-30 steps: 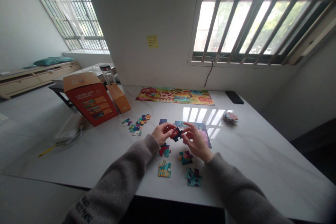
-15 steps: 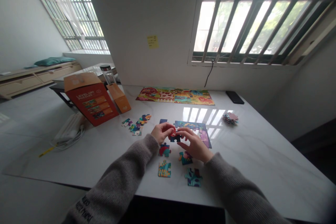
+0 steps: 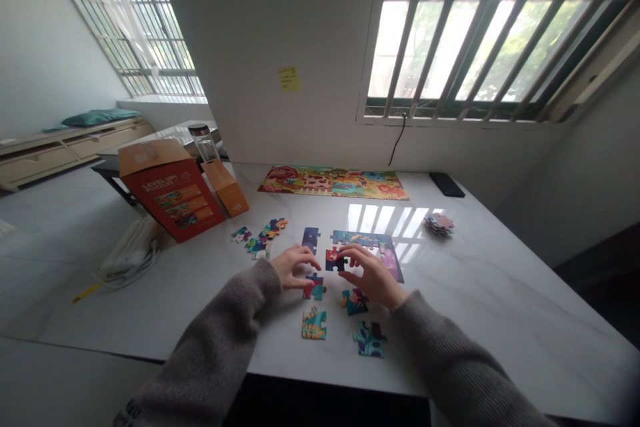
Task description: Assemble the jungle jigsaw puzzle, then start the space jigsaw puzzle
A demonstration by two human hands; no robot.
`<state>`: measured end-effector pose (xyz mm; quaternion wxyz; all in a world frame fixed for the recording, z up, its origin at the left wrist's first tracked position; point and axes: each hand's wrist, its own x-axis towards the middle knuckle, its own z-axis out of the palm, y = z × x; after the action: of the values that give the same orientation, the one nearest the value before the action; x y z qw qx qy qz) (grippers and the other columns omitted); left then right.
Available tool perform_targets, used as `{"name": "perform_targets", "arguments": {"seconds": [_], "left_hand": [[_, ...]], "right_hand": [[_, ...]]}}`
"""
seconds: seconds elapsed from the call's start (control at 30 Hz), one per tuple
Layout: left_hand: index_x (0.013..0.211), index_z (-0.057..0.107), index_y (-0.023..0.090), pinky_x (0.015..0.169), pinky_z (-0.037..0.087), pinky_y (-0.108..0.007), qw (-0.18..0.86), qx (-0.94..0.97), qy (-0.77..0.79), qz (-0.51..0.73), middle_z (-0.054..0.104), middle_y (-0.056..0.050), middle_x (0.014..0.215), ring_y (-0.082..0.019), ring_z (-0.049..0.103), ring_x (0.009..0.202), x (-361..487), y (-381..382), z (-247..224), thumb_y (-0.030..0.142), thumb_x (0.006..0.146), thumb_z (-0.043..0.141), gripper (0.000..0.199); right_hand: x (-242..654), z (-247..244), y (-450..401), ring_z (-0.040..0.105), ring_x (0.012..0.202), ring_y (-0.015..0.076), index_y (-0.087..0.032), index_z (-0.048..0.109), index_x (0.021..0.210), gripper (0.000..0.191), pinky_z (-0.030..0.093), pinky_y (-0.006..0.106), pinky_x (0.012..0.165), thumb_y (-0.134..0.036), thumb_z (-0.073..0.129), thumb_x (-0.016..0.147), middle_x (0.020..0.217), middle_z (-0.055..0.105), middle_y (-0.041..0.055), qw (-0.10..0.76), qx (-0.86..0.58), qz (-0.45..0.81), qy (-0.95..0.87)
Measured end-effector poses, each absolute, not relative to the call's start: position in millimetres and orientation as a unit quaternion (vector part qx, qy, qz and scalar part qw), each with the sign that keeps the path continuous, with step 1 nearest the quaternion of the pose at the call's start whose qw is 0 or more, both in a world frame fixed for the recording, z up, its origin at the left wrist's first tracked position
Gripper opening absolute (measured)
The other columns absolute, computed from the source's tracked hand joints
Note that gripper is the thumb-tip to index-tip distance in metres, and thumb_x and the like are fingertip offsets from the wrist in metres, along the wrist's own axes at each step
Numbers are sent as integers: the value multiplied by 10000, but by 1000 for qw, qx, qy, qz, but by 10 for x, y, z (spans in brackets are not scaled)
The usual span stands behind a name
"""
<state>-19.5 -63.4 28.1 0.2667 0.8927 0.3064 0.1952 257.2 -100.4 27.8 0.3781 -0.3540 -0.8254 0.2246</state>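
Between the thumb and fingers of my right hand [image 3: 367, 272] is a dark puzzle piece with a red patch [image 3: 335, 259]. My left hand [image 3: 296, 267] has its fingers apart, just above a red and teal piece [image 3: 315, 287]. A dark blue piece [image 3: 311, 239] lies beyond my left fingers. Joined pieces with a purple figure [image 3: 387, 250] lie behind my right hand, which partly covers them. Nearer the table's front edge are a teal piece with yellow leaves [image 3: 313, 324], a multicoloured piece [image 3: 354, 302] and a teal piece with dark spots [image 3: 369, 339].
Several loose pieces [image 3: 260, 245] lie to the left, near a red box [image 3: 180, 197] and an orange box [image 3: 227, 188]. A finished puzzle strip [image 3: 333, 182] runs along the wall. At the right are stacked pieces [image 3: 439, 225] and a black phone [image 3: 447, 185].
My left hand has let go of the red and dark piece and moved left and slightly down, uncovering the dark blue piece. My right hand has stayed nearly in place with the piece.
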Motion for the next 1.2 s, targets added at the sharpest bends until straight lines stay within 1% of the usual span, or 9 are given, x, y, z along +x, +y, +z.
{"name": "perform_targets", "arguments": {"seconds": [0.07, 0.17, 0.37, 0.53, 0.67, 0.87, 0.97, 1.1, 1.2], "left_hand": [[1046, 745, 262, 953, 417, -375, 231, 907, 312, 164, 642, -64, 1077, -258, 537, 1038, -154, -724, 265, 395, 721, 796, 355], [1052, 734, 285, 948, 392, -393, 194, 910, 339, 142, 619, -55, 1099, -277, 518, 1051, -133, -848, 244, 400, 667, 842, 416], [996, 708, 258, 957, 388, -368, 188, 908, 343, 149, 629, -44, 1079, -263, 510, 1057, -261, -968, 247, 284, 686, 786, 321], [992, 690, 246, 952, 387, -363, 177, 902, 370, 138, 626, -43, 1077, -257, 515, 1042, -476, -1048, 266, 250, 683, 744, 314], [984, 677, 232, 932, 396, -361, 157, 893, 398, 137, 603, -48, 1044, -254, 522, 1009, -703, -1119, 255, 233, 663, 726, 325], [923, 674, 196, 915, 428, -367, 145, 890, 406, 152, 630, -65, 980, -250, 545, 965, -772, -879, 312, 270, 778, 621, 171], [960, 683, 188, 907, 451, -349, 163, 887, 385, 197, 661, -61, 937, -228, 595, 931, -588, -593, 368, 231, 865, 521, 193], [988, 707, 186, 911, 466, -353, 126, 883, 393, 223, 665, -74, 952, -229, 606, 938, -319, -305, 347, 113, 836, 500, 267], [1012, 711, 180, 917, 471, -362, 108, 878, 396, 245, 644, -86, 995, -233, 595, 960, -245, -241, 243, 91, 828, 504, 292]], "right_hand": [[2565, 265, -1005, 609, 800, 160, -272, 629, 1145, 249, 566, 337, 749, -283, 665, 899, 1203, 629, 70, 367, -356, 228, -829], [2555, 232, -1004, 607, 804, 157, -267, 637, 1135, 240, 562, 335, 762, -268, 667, 897, 1192, 631, 66, 355, -359, 222, -834], [2520, 214, -1006, 626, 798, 162, -252, 633, 1155, 277, 534, 374, 819, -222, 688, 885, 1166, 652, 67, 314, -380, 171, -853], [2503, 196, -1004, 622, 994, 229, -238, 663, 1084, 258, 476, 408, 901, -210, 750, 843, 1121, 675, 63, 253, -390, 136, -875], [2506, 184, -1013, 586, 1037, 240, -240, 658, 1088, 277, 458, 404, 908, -208, 759, 832, 1124, 674, 61, 223, -396, 127, -882], [2509, 214, -1034, 567, 1048, 233, -251, 650, 1117, 249, 440, 399, 919, -197, 691, 877, 1146, 659, 59, 218, -390, 132, -885], [2504, 225, -1035, 566, 1051, 240, -253, 648, 1108, 253, 436, 397, 911, -169, 669, 870, 1149, 657, 60, 211, -393, 130, -885], [2497, 255, -1043, 565, 1036, 236, -256, 641, 1105, 276, 433, 385, 904, -146, 660, 852, 1139, 660, 51, 202, -397, 129, -886], [2493, 276, -1052, 562, 1033, 232, -258, 637, 1103, 261, 431, 377, 904, -156, 652, 864, 1139, 658, 45, 196, -400, 133, -885]]}}
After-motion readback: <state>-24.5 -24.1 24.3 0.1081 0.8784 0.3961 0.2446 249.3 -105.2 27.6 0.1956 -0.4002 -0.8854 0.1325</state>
